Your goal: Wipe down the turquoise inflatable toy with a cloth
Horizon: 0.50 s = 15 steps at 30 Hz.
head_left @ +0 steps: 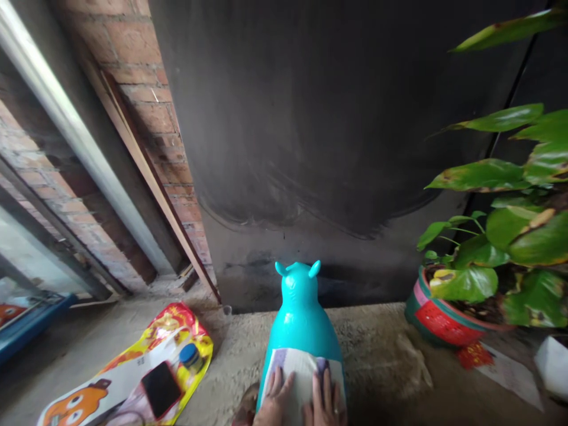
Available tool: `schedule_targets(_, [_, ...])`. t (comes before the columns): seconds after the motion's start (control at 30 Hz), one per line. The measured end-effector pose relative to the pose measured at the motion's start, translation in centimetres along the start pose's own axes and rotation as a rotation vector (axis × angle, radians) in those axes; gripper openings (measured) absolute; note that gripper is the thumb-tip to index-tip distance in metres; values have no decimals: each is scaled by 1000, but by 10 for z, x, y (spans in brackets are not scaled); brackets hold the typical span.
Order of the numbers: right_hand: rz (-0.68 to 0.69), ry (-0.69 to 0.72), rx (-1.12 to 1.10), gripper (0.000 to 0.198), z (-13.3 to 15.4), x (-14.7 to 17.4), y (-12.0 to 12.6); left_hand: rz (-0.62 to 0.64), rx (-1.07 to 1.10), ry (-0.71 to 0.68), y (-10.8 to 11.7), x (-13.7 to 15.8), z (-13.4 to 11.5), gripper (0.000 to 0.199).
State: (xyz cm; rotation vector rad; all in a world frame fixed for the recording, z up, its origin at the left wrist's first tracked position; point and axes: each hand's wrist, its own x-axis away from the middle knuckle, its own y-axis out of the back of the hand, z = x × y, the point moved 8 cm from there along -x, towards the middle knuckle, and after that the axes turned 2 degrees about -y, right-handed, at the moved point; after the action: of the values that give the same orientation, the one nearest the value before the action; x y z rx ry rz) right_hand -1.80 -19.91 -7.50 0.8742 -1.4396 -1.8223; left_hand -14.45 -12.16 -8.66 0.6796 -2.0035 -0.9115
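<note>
Big dark wall point(337, 118), red brick wall point(146, 77), grey pipe point(75, 136), bright yellow bag point(128, 367) flat on the floor, black phone point(161, 389) and small blue-lidded jar point(190, 357) on it, leafy plant point(510, 236) in a red and green pot point(439, 322)

The bottom edge cuts off both hands point(302, 399), which hide part of the paper point(299, 370).

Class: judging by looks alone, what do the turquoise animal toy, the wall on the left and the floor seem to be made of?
Toy: probably smooth, slightly glossy plastic or vinyl; soft sheen, rounded seamless form.
Wall: bare red brick; mortar lines show.
Floor: likely rough, matt concrete; grainy grey surface.
</note>
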Motion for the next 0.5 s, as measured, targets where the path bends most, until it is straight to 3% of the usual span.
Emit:
schedule_targets(0.13, [160,-14,-15,50,18,-36,-10,53,-112,55,12,-22,-12,89])
schedule_targets(0.33, [218,53,-29,52,46,-111,14,-7,-66,59,60,-47,-20,85])
schedule_targets(0.4, [211,46,-17,52,47,-109,10,-2,-67,66,59,-47,-18,86])
schedule_targets(0.5, [178,56,0,52,37,-72,-13,51,-73,86,38,-35,-10,93])
